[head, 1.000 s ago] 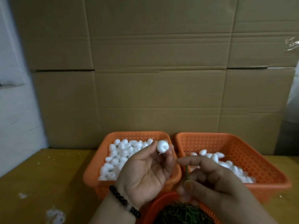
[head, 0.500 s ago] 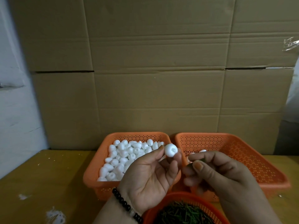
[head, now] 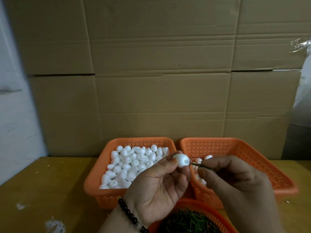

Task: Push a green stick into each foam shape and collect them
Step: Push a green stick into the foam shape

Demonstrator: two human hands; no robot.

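On a yellowish desk (head: 42, 179), the left orange basket (head: 94, 180) is nearly full of plain white foam shapes (head: 131, 163), none showing a stick, so most of the work appears to lie ahead. Just right of it, the person's left hand (head: 156, 187), a dark bead bracelet (head: 129, 214) at its wrist, pinches one foam shape (head: 181, 160) between thumb and fingertips. This piece is small, rounded and smooth, with a shallow dimple facing right. Almost touching that dimple is the tip of a thin green stick (head: 202, 166), pinched in the grip of the right hand (head: 235, 182); it does not look pushed in yet. Behind the right hand, the right orange basket (head: 252, 158) holds only a few foam shapes (head: 207, 157); whether they carry sticks cannot be seen. At the near edge, a round orange basket (head: 217, 214) holds a heap of green sticks (head: 188, 222).
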